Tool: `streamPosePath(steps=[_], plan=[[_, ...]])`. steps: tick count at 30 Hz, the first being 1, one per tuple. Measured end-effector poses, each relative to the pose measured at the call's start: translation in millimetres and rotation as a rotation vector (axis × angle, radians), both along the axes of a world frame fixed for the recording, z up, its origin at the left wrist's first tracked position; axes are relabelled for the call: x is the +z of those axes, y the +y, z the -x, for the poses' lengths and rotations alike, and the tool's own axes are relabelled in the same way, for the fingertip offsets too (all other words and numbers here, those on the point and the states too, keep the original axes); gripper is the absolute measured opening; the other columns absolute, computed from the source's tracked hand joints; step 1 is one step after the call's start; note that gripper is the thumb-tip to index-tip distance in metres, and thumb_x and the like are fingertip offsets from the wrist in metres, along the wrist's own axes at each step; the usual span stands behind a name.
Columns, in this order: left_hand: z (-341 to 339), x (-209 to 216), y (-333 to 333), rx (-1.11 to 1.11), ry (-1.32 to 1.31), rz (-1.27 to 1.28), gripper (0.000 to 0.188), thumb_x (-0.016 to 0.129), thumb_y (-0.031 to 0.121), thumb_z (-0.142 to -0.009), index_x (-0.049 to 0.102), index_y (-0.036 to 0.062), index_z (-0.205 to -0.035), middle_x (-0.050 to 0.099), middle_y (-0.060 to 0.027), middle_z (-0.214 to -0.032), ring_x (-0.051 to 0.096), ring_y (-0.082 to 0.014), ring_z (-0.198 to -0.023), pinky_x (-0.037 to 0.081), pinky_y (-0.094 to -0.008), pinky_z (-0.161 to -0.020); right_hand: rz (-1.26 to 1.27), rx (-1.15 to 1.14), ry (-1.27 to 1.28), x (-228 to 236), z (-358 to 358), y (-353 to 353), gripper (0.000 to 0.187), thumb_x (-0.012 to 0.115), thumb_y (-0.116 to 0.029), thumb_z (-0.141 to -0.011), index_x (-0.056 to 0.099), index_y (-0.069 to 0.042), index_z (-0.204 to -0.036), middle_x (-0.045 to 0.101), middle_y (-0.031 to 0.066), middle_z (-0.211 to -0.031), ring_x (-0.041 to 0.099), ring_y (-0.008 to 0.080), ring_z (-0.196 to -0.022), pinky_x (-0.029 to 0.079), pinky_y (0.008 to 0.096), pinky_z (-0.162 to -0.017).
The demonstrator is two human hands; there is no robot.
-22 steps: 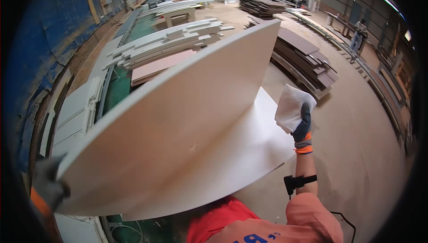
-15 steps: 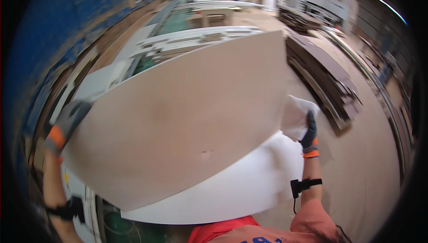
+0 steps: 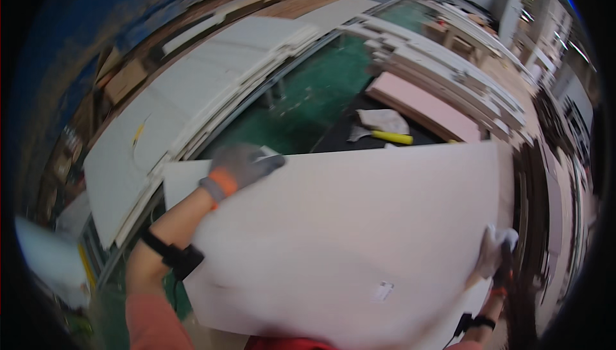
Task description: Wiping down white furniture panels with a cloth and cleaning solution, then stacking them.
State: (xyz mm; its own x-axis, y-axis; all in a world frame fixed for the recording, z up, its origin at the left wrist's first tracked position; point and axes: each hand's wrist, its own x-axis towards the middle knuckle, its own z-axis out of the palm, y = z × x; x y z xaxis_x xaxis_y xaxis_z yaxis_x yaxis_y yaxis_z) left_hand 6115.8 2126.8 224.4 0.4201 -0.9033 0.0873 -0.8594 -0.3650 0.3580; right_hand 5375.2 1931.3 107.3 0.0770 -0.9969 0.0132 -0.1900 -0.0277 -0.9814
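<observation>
White panel (image 3: 346,215), pale pink board (image 3: 427,105)

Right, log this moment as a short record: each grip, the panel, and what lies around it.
Left grip: gloved, at the panel's far edge; blurred, so hold unclear
Right grip: gloved, holding a white cloth by the panel's right edge
Panel: large, pale, with a small label toward the near right
Beyond panel: yellow-handled tool, whitish folded cloth, pink board
Left side: pale stacked sheets
</observation>
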Motion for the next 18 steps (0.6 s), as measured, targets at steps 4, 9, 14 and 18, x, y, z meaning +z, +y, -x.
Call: streamPosePath(steps=[4, 9, 14, 18], plan=[[11, -16, 4, -0.01, 0.126, -0.132, 0.062, 0.053, 0.072, -0.079, 0.072, 0.0129, -0.078, 0.067, -0.0058, -0.076, 0.064, -0.0243, -0.074, 0.048, -0.0338, -0.073, -0.036, -0.139, 0.138, -12, 28, 60, 0.059, 0.056, -0.041, -0.095, 0.046, -0.002, -0.139, 0.052, 0.005, -0.131, 0.046, 0.0187, -0.121, 0.034, 0.0308, -0.105], [11, -88, -11, -0.118, 0.046, -0.034, 0.066, 0.043, 0.069, -0.086, 0.069, 0.0097, -0.075, 0.066, -0.0109, -0.073, 0.063, -0.0319, -0.075, 0.047, -0.0346, -0.076, -0.193, -0.242, 0.067, -36, 73, 115, 0.062, 0.058, -0.038, -0.094, 0.043, -0.001, -0.141, 0.048, 0.0053, -0.137, 0.044, 0.0182, -0.124, 0.032, 0.0317, -0.107], [21, -88, -32, -0.096, 0.2, -0.398, 0.056, 0.038, 0.053, -0.094, 0.066, 0.0057, -0.105, 0.067, -0.0165, -0.095, 0.061, -0.0343, -0.096, 0.044, -0.0396, -0.087, -0.233, -0.395, -0.063, -30, 56, 143, 0.062, 0.059, -0.042, -0.093, 0.046, -0.003, -0.138, 0.052, 0.0021, -0.129, 0.047, 0.0176, -0.117, 0.036, 0.0314, -0.103], [16, -113, -38, -0.082, 0.21, -0.342, 0.069, 0.036, 0.062, -0.089, 0.065, -0.0009, -0.082, 0.067, -0.018, -0.083, 0.063, -0.0369, -0.087, 0.044, -0.0389, -0.083, -0.197, -0.471, -0.324, -23, 20, 158, 0.065, 0.058, -0.048, -0.092, 0.048, -0.002, -0.135, 0.055, 0.0066, -0.126, 0.05, 0.0218, -0.114, 0.04, 0.0333, -0.099]])
